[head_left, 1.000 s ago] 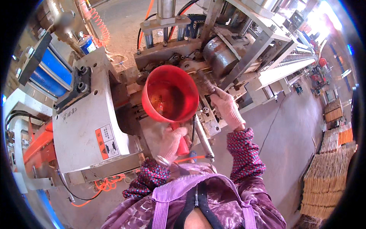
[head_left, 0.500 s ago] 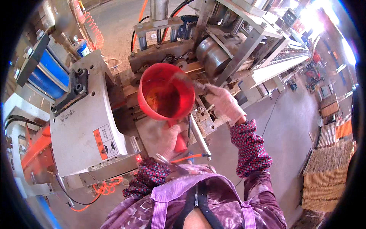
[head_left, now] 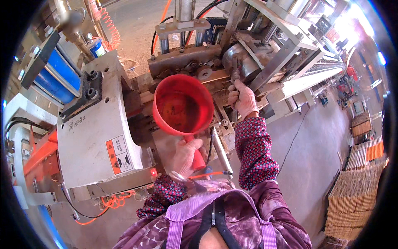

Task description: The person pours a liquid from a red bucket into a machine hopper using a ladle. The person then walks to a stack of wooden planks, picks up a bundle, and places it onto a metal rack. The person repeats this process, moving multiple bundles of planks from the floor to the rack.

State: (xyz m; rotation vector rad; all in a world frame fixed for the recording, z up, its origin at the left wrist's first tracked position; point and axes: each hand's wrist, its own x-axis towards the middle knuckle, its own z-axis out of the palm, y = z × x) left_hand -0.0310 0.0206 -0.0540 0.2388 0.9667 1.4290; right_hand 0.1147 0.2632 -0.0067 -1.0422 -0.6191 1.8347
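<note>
My gloved left hand (head_left: 186,157) is wrapped round the handle of a red plastic dipper (head_left: 159,116). The dipper's wide round bowl tips toward me, with some dark brown stuff in the bottom. To the right, my gloved right hand (head_left: 243,99) is closed on a brush (head_left: 235,74), mostly hidden by my fingers. The brush's dark end points away from me and reaches the shiny metal roller (head_left: 244,62) of the machine. Whether it touches the roller's surface, I cannot tell.
On the left stands a grey machine housing (head_left: 93,141) with a blue cylinder (head_left: 58,79). Small wheels (head_left: 204,73) and a wooden strip (head_left: 219,76) lie beyond the dipper. A metal bar (head_left: 222,150) juts toward me. Stacked wood strips (head_left: 352,203) stand on the right.
My right hand has taken the brush out of the dipper and moved it forward to the metal roller. The dipper stays in my left hand, nearly in place.
</note>
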